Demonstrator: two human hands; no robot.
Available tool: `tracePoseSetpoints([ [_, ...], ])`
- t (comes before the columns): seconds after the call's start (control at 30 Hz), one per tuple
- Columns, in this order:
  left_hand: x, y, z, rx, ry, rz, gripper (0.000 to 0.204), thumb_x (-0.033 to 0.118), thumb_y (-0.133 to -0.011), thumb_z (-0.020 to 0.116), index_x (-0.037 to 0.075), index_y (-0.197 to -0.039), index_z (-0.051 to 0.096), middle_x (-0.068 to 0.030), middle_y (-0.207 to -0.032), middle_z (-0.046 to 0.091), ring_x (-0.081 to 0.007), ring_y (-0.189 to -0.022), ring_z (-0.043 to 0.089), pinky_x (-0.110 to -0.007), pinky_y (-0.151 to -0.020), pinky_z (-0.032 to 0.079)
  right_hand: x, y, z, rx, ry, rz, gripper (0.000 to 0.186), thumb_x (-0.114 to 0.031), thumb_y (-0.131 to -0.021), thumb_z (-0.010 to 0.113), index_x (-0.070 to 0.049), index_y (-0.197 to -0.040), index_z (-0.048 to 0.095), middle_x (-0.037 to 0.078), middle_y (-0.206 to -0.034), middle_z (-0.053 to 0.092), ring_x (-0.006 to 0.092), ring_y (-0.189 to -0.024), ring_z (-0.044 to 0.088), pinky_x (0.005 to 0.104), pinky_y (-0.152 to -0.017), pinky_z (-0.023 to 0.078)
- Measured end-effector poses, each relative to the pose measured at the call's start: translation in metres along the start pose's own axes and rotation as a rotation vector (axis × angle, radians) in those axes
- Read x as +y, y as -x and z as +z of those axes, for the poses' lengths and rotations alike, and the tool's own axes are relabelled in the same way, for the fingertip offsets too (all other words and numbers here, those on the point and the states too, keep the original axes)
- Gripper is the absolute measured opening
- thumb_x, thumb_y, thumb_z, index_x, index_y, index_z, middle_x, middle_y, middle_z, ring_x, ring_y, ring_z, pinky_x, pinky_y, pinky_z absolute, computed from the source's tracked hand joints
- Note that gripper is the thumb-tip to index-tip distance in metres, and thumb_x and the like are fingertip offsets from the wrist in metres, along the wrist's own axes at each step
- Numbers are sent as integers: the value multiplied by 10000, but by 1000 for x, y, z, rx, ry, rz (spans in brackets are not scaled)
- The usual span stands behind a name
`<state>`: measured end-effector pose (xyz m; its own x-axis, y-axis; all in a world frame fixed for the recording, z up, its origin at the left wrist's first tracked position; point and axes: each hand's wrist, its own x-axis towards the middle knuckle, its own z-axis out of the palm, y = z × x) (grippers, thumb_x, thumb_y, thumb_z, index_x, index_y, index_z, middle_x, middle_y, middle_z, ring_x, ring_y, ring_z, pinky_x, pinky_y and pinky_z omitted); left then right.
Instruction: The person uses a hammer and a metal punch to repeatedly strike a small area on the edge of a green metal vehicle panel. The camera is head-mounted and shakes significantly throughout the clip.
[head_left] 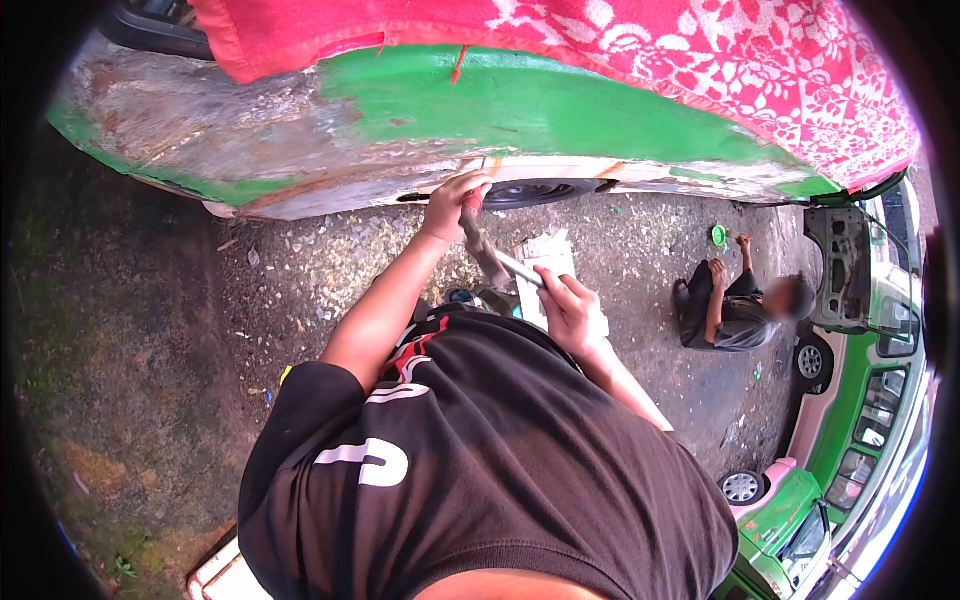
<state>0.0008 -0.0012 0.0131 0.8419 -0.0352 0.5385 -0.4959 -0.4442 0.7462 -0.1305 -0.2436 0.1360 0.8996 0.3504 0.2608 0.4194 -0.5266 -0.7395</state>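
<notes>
Seen from the head camera, a person in a dark T-shirt works at the scarred flank of a green vehicle [440, 105]. The right hand [572, 312] is wrapped around the pale, straight shaft of a hammer [487, 260]; its dull, brownish metal head lies ahead and to the left of those fingers, just below the fingers of the left hand [458, 207]. The left fingers are closed on a small red-ended piece [473, 201] right by the hammer's head, close against the lower bodywork; whether the two touch, I cannot tell. Beyond the left fingers, glossy green paint gives way to rough, grey-brown patches beneath a red-and-white floral cloth [700, 60]. Pale flakes speckle the rough ground [320, 270] below them. Well to the right of the right fingers, a co-worker [735, 315] squats near a bright green container [718, 235].
</notes>
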Motion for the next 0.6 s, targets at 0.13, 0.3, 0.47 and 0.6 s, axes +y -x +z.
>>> tracePoseSetpoints([
  [0.13,-3,3,1,-32,-26,-33,265,116,-863,687,112,-1127,667,-112,-1108,704,-299,-1009,683,-368,-863,547,4,-11,4,-5,60,56,388,-70,-899,661,-103,-1285,649,109,-706,579,262,-587,597,377,-538,473],
  [0.3,-6,5,2,-39,37,-65,284,110,-842,684,108,-1125,666,-111,-1108,704,-303,-1003,683,-369,-856,547,4,-4,5,-16,51,52,381,-82,-910,657,-110,-1290,648,109,-713,583,255,-567,589,375,-542,472],
  [0.47,-4,7,4,44,40,-30,274,44,-813,753,101,-1071,682,-104,-1076,714,-300,-997,685,-362,-856,549,-1,1,5,-3,-17,120,384,-91,-918,651,-117,-1301,643,105,-709,576,252,-564,582,368,-541,468],
  [0.6,22,8,-6,3,-8,-98,309,-21,-791,732,77,-1081,691,-110,-1101,718,-252,-1030,700,-339,-870,544,-9,8,-1,-6,-28,154,377,-100,-914,662,-112,-1290,651,99,-695,570,237,-557,575,364,-538,464],
])
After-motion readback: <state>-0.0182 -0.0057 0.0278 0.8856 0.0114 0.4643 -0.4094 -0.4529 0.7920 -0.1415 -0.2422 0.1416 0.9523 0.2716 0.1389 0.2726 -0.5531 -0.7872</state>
